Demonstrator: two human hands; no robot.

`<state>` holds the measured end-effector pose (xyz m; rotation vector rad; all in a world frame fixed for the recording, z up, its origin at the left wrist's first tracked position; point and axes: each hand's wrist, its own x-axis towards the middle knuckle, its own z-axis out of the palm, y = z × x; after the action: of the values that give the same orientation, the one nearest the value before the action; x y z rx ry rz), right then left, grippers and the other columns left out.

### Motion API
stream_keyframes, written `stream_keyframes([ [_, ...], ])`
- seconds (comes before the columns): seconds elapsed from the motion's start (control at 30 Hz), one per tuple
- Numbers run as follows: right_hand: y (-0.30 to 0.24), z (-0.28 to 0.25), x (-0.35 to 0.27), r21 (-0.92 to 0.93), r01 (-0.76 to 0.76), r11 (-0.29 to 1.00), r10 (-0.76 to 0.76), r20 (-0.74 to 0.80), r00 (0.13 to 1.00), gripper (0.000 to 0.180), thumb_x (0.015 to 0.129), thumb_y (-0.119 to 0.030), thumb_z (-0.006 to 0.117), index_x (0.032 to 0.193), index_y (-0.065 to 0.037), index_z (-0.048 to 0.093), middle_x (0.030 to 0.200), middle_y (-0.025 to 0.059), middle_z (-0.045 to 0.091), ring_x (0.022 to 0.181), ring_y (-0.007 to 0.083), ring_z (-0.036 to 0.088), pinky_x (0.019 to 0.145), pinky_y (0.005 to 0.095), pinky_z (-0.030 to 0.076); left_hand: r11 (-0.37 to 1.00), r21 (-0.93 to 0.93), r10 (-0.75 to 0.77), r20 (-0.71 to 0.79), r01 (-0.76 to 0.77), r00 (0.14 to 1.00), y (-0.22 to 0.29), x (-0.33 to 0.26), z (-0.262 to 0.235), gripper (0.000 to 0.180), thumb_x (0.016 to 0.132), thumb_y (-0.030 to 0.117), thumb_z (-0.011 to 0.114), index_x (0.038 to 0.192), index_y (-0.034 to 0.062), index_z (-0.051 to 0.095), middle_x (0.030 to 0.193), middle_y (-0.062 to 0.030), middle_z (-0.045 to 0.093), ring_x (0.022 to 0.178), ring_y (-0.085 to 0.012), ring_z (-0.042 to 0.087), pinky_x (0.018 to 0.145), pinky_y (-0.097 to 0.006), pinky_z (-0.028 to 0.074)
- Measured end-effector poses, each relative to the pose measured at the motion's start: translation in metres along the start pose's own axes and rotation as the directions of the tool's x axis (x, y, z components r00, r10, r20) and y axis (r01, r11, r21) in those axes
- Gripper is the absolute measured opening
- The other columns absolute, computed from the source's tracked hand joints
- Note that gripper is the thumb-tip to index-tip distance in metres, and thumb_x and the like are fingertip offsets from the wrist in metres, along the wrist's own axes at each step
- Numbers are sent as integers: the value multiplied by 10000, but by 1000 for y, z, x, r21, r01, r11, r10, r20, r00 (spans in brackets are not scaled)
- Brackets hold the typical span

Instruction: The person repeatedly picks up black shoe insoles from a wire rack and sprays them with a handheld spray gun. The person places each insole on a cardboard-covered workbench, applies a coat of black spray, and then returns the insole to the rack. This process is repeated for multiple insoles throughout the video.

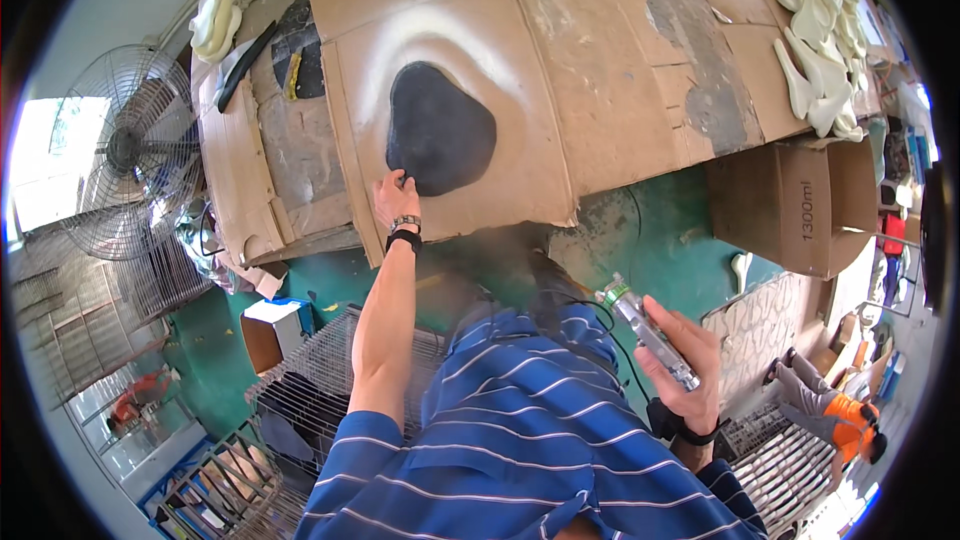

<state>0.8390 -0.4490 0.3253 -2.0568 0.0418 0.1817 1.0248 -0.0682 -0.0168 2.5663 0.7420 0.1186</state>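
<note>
A flat black pad (pixel 440 128), shaped like a rounded triangle, lies on a cardboard sheet (pixel 540 185) on the workbench. My left hand (pixel 394 200) pinches its near left edge, fingers closed. White overspray arcs over the cardboard around the pad's far side. Held low at my right side, away from the bench, is a metal spray gun (pixel 650 335) with a green ring at its front; my right hand (pixel 690 360) is wrapped round its body. A dark hose (pixel 628 365) hangs by the gun.
Several cream moulded pieces (pixel 825 70) are heaped at the bench's far right. A yellow-handled cutter (pixel 293 75) and a dark strip (pixel 245 65) lie left. A fan (pixel 130 145), a large carton (pixel 795 205) and a wire rack (pixel 310 380) stand around; another person (pixel 850 435) is at right.
</note>
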Motion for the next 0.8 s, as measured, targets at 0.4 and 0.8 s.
stream_keyframes([
  [0.4, 6, -27, -7, -73, 44, 996, -40, 55, 998, 703, 647, 54, 693, 1344, -3, 625, 891, 188, 655, 697, 324, 636, 643, 329, 497, 999, -45, 29, -11, -29, 1000, -6, 3, 5, 258, 760, 171, 836, 999, 199, 743, 895, -46, 637, 882, -274, 654, 787, -427, 533],
  [0.8, 6, -38, -5, -26, 100, 995, -91, 231, 969, 724, 630, 53, 701, 1347, -5, 624, 848, 162, 655, 672, 297, 618, 637, 314, 487, 998, -53, 44, -18, -45, 999, -3, 3, 5, 248, 756, 123, 828, 983, 169, 741, 879, -50, 622, 860, -260, 647, 775, -417, 529],
])
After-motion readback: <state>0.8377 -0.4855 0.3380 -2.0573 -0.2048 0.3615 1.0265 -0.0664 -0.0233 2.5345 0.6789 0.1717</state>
